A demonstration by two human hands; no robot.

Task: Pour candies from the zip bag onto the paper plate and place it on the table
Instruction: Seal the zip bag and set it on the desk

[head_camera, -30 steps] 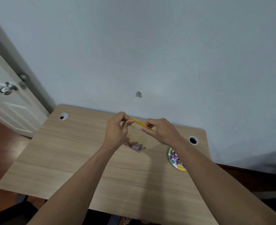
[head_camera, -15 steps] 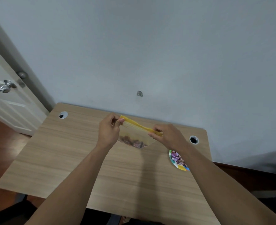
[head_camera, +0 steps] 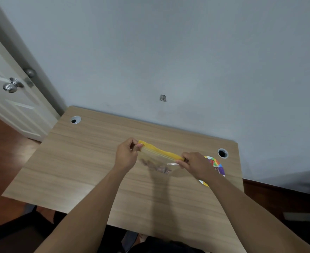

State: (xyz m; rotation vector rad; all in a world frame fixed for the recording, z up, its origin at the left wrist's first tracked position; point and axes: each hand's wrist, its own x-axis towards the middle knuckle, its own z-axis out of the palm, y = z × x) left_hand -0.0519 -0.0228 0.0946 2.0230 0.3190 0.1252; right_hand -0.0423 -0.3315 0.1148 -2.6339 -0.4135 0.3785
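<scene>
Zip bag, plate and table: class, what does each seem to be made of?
Zip bag: thin clear plastic, probably; candies show through, yellow seal strip. Plate: likely paper, with a glossy multicoloured print. Table: wood-grain surface, matte, possibly laminate rather than solid wood.

Light wood-grain table (head_camera: 81, 168) pushed up against the wall, with a round cable hole (head_camera: 75, 119) in each back corner. Only thing sitting on it is a colorful paper plate (head_camera: 216, 166) near the right edge — partly hidden.
</scene>
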